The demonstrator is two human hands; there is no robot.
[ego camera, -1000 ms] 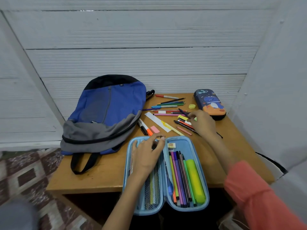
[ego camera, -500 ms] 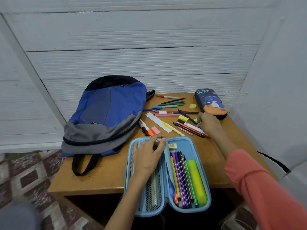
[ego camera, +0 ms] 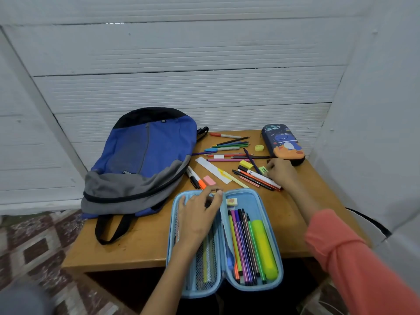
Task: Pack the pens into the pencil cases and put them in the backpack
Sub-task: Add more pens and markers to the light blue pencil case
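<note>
Blue backpack (ego camera: pixel 145 155) x1, 2 cases (ego camera: pixel 251 201) (ego camera: pixel 283 142), 2 hands (ego camera: pixel 197 214) (ego camera: pixel 281 172)

Right hand (ego camera: pixel 281 172) grip (fingertips hidden) unclear

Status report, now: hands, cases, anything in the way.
Left hand on open blue case, grip unclear. Right hand on loose pens, grip unclear. Dark case shut. Ruler and erasers lie among pens.

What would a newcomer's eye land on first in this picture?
The open light-blue pencil case at the near edge of the wooden table, bright felt pens lined in its right half, left hand on its left half. Behind, the right hand touches scattered loose pens beside a blue-and-grey backpack.
</note>
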